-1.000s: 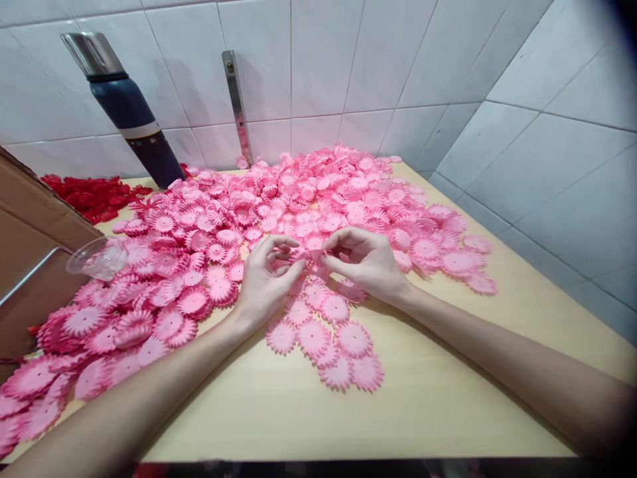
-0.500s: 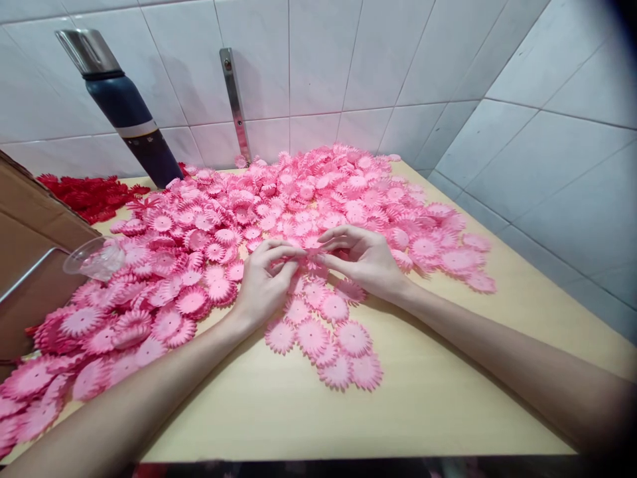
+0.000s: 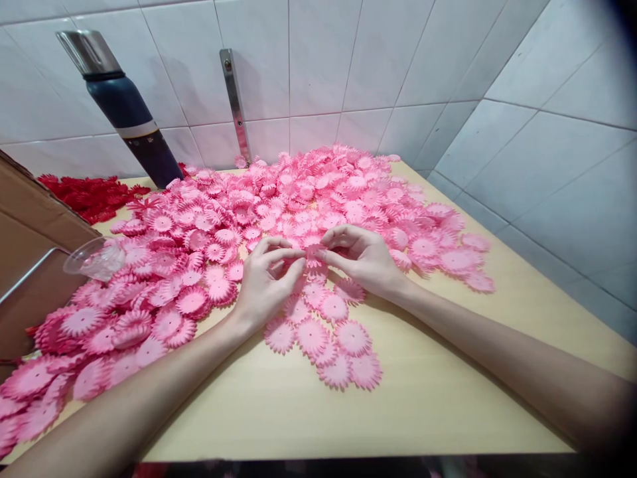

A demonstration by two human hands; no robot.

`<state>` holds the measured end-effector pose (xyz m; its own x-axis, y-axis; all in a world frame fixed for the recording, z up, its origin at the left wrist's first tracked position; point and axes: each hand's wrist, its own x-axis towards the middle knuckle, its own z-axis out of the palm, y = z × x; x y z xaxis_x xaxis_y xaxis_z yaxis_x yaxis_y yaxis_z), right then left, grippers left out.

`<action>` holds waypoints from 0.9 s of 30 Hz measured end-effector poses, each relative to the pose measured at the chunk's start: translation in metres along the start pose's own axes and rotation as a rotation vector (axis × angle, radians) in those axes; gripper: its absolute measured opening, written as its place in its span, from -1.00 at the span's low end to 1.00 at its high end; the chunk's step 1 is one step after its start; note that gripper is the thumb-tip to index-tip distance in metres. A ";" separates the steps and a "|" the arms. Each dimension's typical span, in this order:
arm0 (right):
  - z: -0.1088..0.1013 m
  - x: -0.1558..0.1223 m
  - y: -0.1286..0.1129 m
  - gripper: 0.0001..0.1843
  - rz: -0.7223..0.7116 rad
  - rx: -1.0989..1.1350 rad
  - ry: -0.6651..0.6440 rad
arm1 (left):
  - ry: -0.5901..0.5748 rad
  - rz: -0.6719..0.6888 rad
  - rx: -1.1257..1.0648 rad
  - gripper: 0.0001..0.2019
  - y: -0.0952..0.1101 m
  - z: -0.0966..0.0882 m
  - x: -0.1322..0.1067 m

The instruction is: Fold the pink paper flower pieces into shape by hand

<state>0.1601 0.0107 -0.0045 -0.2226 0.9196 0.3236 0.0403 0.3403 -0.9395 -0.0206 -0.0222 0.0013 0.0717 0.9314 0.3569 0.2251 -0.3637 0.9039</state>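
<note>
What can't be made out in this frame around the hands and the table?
Head view only.
1. Pink flower pinched between left hand and right hand: fingers cover it, so one layer or several is unclear.
2. Cardboard box: cut off by the left edge.
3. Red flowers: partly hidden behind the box.

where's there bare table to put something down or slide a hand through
Bare wood runs along the near edge of the table, in front of the small flower cluster, and up the right side beside the tiled wall. The pink flower pile crowds the middle, back and left.
</note>
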 end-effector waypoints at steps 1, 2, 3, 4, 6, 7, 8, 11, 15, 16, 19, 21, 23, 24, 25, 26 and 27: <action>0.000 0.000 0.000 -0.67 0.009 0.019 -0.003 | 0.004 0.004 0.002 -0.88 -0.001 0.000 0.000; 0.000 0.000 -0.001 -0.65 0.022 0.038 -0.006 | 0.005 0.009 0.005 -0.87 -0.001 0.000 0.000; 0.000 0.000 -0.001 -0.62 0.035 0.053 -0.009 | 0.005 0.013 0.008 -0.87 -0.002 0.000 0.000; 0.000 0.000 -0.002 -0.60 0.047 0.061 -0.010 | 0.002 0.015 0.011 -0.87 -0.001 0.000 0.001; 0.000 0.000 -0.003 -0.55 0.060 0.060 -0.008 | -0.010 0.014 0.009 -0.86 0.000 -0.001 0.001; 0.000 -0.001 -0.004 -0.53 0.062 0.059 -0.006 | -0.019 0.013 0.004 -0.85 0.001 -0.001 0.001; -0.001 -0.001 -0.004 -0.52 0.065 0.063 -0.003 | -0.031 0.011 -0.005 -0.86 0.002 -0.001 0.001; -0.002 -0.002 -0.005 -0.51 0.078 0.088 -0.002 | -0.054 -0.011 -0.044 -0.89 0.006 -0.003 0.001; -0.002 -0.004 -0.007 -0.55 0.107 0.095 -0.056 | -0.044 -0.041 -0.063 -0.90 0.009 -0.005 0.002; -0.002 -0.004 -0.008 -0.57 0.112 0.092 -0.071 | -0.044 -0.042 -0.056 -0.90 0.009 -0.005 0.003; -0.001 -0.005 -0.009 -0.61 0.090 0.072 -0.094 | -0.051 -0.033 -0.023 -0.90 0.007 -0.004 0.003; -0.001 -0.004 -0.008 -0.60 0.069 0.076 -0.096 | -0.048 -0.034 -0.002 -0.90 0.007 -0.003 0.003; -0.002 -0.003 -0.007 -0.58 0.068 0.093 -0.084 | -0.020 -0.037 0.027 -0.92 0.007 -0.002 0.004; -0.003 -0.002 -0.006 -0.58 0.073 0.098 -0.061 | 0.010 -0.035 0.041 -0.93 0.007 -0.002 0.004; -0.002 -0.001 -0.005 -0.59 0.076 0.099 -0.025 | 0.048 -0.030 0.048 -0.93 0.007 -0.002 0.004; -0.002 -0.001 -0.005 -0.59 0.073 0.098 0.016 | 0.089 -0.022 0.047 -0.94 0.008 -0.001 0.004; -0.001 -0.001 -0.004 -0.61 0.064 0.096 0.063 | 0.127 -0.009 0.041 -0.95 0.008 -0.001 0.004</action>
<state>0.1609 0.0086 -0.0006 -0.1605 0.9503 0.2667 -0.0418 0.2634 -0.9638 -0.0194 -0.0216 0.0102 -0.0535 0.9241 0.3783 0.2648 -0.3521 0.8977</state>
